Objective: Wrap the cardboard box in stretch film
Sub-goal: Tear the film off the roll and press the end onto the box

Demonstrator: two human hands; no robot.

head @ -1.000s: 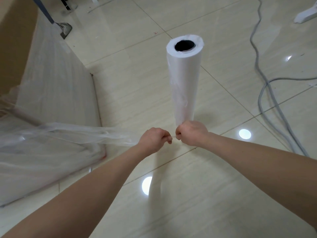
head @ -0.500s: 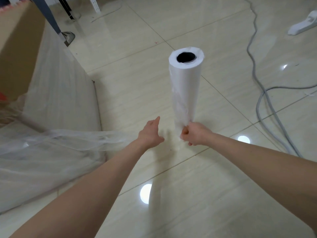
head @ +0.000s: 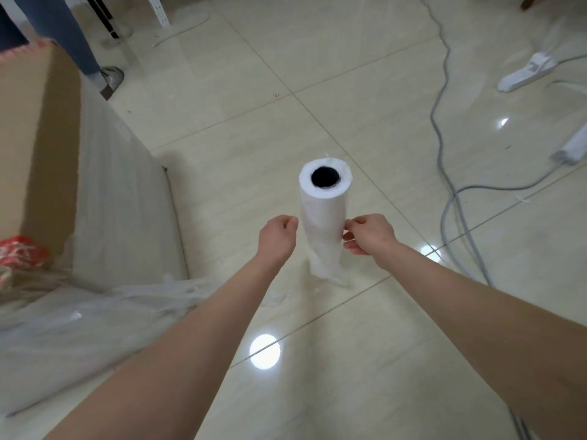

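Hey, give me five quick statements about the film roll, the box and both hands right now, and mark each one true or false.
1. The film roll stands upright on the floor. True.
2. The left hand is gripping the roll. False: it is beside the roll, loosely curled, with a gap between them.
3. The box is left of the roll, with film over its side. True.
4. The right hand is at the roll's right side, fingers near it. True; whether it pinches film I cannot tell.
5. The roll lies on top of the box. False: it stands on the floor, apart from the box.
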